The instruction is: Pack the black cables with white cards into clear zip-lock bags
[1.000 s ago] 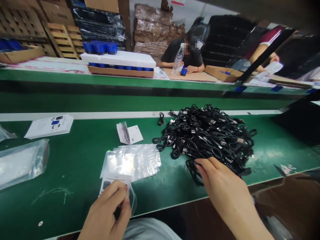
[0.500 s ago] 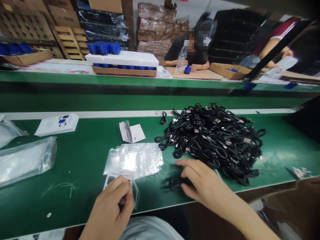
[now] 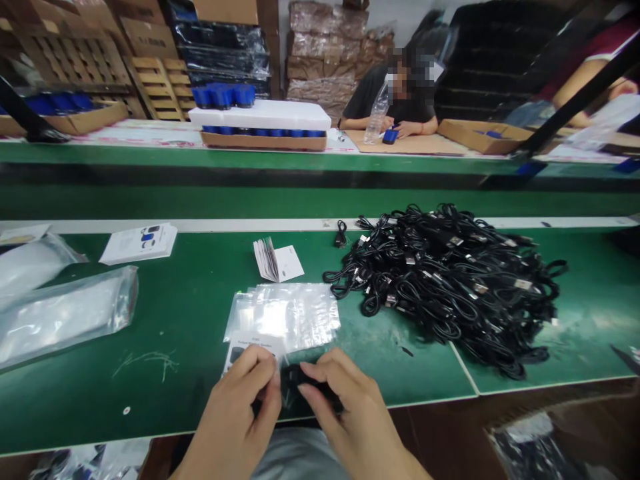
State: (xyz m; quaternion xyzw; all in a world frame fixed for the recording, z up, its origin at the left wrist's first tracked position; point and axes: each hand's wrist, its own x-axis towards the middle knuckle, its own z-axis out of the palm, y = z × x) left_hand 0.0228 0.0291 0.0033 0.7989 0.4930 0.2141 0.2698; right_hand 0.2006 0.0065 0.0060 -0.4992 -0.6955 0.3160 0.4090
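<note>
My left hand pinches a clear plastic bag together with a printed leaflet near the front edge of the table. Close beside it, my right hand grips a coiled black USB cable at the bag's mouth. Whether the cable's end is inside the bag I cannot tell, as fingers and blur cover it. Just beyond the hands lies a spread of flat clear bags. To the right is a large heap of black cables.
A folded stack of leaflets stands behind the bags, with one lone cable near it. More leaflets and a filled plastic bag lie left. Across the raised shelf, a person sits behind a bottle.
My right hand has moved left from beside the heap, bringing the coiled cable up to the bag in my left hand. The whole view has shifted slightly.
</note>
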